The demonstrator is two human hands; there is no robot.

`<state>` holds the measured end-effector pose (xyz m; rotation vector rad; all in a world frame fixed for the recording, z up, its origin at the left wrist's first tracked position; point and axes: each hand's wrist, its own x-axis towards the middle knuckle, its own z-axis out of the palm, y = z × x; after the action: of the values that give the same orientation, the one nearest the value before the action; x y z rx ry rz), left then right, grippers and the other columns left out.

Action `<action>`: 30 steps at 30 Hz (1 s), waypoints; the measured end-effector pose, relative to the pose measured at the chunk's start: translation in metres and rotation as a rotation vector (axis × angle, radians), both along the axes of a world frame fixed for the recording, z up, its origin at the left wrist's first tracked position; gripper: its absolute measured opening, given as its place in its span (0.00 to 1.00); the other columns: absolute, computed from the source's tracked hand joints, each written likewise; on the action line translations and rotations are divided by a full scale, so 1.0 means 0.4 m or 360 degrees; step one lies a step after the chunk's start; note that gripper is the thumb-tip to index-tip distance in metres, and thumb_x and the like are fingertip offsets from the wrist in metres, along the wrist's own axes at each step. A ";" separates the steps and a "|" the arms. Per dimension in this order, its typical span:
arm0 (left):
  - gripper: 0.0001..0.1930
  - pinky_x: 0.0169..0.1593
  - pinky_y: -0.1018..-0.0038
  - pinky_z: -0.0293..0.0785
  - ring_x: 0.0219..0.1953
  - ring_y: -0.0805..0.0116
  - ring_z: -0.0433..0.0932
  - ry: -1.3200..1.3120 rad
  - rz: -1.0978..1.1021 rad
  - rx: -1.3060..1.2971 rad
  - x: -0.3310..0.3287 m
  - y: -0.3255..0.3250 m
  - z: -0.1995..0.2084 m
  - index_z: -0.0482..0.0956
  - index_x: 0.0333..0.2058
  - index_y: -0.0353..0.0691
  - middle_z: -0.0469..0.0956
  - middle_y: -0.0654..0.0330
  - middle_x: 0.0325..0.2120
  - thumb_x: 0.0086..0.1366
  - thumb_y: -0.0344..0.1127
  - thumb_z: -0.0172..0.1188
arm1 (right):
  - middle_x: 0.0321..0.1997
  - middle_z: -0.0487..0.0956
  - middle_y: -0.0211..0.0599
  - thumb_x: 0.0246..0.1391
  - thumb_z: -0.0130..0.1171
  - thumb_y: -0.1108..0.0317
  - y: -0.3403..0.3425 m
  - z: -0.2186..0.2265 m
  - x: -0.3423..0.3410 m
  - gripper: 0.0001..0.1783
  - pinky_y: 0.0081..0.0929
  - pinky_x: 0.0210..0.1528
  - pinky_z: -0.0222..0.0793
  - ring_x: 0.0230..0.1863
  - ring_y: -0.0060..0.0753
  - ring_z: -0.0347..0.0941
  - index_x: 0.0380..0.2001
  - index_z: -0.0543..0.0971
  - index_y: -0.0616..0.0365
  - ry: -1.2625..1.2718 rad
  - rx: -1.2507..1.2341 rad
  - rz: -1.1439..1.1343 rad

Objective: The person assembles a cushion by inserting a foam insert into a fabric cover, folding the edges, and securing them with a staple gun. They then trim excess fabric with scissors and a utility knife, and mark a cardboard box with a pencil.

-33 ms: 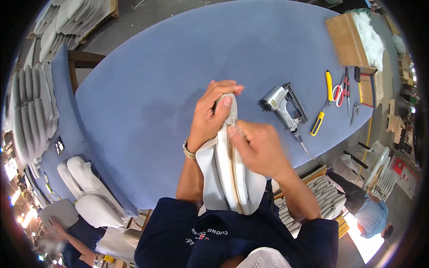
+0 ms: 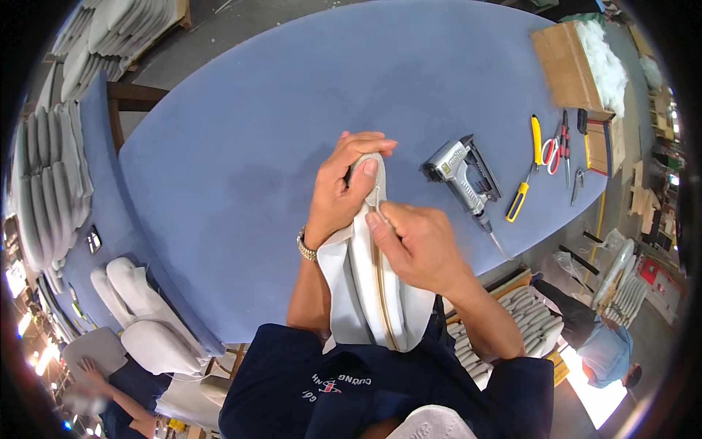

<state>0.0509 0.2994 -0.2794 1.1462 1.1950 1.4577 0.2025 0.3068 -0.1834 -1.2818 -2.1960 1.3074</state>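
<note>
Edge-on against my body stands a padded cushion panel (image 2: 363, 293), with white padding and a tan line along its edge. Loose pale grey fabric (image 2: 342, 289) hangs at both its sides. My left hand (image 2: 342, 183) wraps the far, covered end, thumb on the fabric and fingers curled over the top. Just nearer to me, my right hand (image 2: 417, 238) is closed in a pinch on the fabric at the panel's edge, thumb pressed down. What lies under its fingertips is hidden. To the right, a silver and black staple gun (image 2: 461, 175) lies on the blue table (image 2: 241, 146).
Right of the staple gun lie a yellow-handled tool (image 2: 536, 135), a yellow screwdriver (image 2: 518, 203), red-handled scissors (image 2: 550, 154) and pliers (image 2: 578, 183). A carton (image 2: 567, 66) of white stuffing stands far right. Stacked grey cushions (image 2: 51, 183) line the left. Other people (image 2: 610, 351) are nearby.
My right hand has shifted slightly toward me and to the left along the panel's edge. My left hand keeps its hold on the far end.
</note>
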 end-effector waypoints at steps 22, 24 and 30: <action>0.23 0.74 0.42 0.31 0.72 0.50 0.60 0.0159 -0.0236 -0.0127 -0.041 -0.007 -0.007 0.77 0.55 0.44 0.77 0.59 0.56 0.60 0.38 0.59 | 0.29 0.80 0.40 0.63 0.59 0.65 0.051 -0.023 0.083 0.10 0.37 0.33 0.73 0.32 0.37 0.81 0.30 0.75 0.59 -0.0108 -0.0288 0.0166; 0.24 0.74 0.41 0.30 0.72 0.50 0.60 0.0160 -0.0244 -0.0160 -0.053 -0.012 -0.011 0.77 0.56 0.46 0.77 0.59 0.56 0.59 0.39 0.60 | 0.35 0.81 0.42 0.61 0.60 0.69 0.086 -0.097 0.184 0.07 0.37 0.39 0.74 0.38 0.36 0.81 0.39 0.76 0.59 -0.0138 -0.0344 -0.0288; 0.28 0.73 0.37 0.29 0.73 0.50 0.59 0.0179 -0.0232 -0.0130 -0.043 -0.009 -0.020 0.76 0.59 0.47 0.76 0.60 0.57 0.56 0.37 0.60 | 0.61 0.72 0.53 0.52 0.68 0.74 0.045 -0.392 0.368 0.40 0.43 0.56 0.73 0.56 0.53 0.75 0.67 0.62 0.55 -0.0952 0.0408 -0.0484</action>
<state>0.0339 0.2956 -0.2875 1.2458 1.2094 1.2383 0.3496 0.3247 -0.3401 -1.9808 -2.2900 0.5466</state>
